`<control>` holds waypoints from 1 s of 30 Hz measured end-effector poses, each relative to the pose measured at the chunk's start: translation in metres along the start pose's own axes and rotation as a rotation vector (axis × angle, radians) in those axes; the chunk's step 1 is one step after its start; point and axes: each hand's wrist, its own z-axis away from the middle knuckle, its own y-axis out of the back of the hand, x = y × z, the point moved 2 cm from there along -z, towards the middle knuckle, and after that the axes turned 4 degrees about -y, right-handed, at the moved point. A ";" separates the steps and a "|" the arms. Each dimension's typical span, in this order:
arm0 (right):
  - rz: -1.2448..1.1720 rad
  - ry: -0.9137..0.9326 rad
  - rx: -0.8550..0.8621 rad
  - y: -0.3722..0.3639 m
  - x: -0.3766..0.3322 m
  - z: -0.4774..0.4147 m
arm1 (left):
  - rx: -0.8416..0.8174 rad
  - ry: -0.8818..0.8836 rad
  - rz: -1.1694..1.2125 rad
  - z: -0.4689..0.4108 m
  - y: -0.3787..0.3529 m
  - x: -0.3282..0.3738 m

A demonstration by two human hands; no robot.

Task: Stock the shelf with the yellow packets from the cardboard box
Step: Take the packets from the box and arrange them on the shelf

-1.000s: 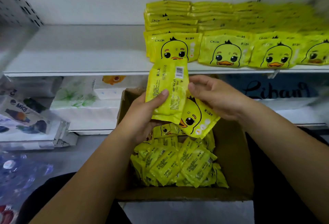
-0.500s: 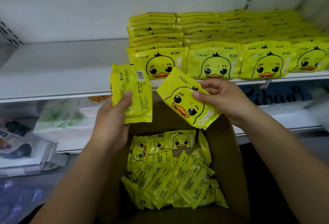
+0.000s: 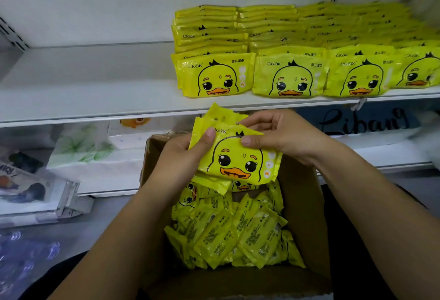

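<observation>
Both hands hold a small stack of yellow duck packets above the open cardboard box, just below the shelf's front edge. My left hand grips the stack's left side, thumb on the front packet. My right hand pinches its top right corner. The front packet faces me duck side up; another packet sticks out behind it. Several more yellow packets lie loose in the box. Rows of stacked packets fill the right part of the white shelf.
The shelf's left half is bare board. Below it stand white tissue packs and, at far left, a boxed product. A dark sign with script lettering sits under the shelf at right. Plastic-wrapped goods lie on the floor at left.
The two packets, held apart one in each hand half a second ago, have been brought together into one stack held by both hands. The view has tilted slightly.
</observation>
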 end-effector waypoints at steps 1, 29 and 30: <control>-0.038 0.014 0.045 0.000 -0.001 -0.002 | 0.042 0.009 0.043 -0.001 0.001 -0.002; -0.308 -0.031 0.000 -0.014 0.003 -0.004 | 0.218 0.107 0.532 -0.007 0.012 0.021; -0.315 0.003 0.046 -0.013 0.002 -0.005 | 0.202 0.095 0.478 -0.005 0.014 0.020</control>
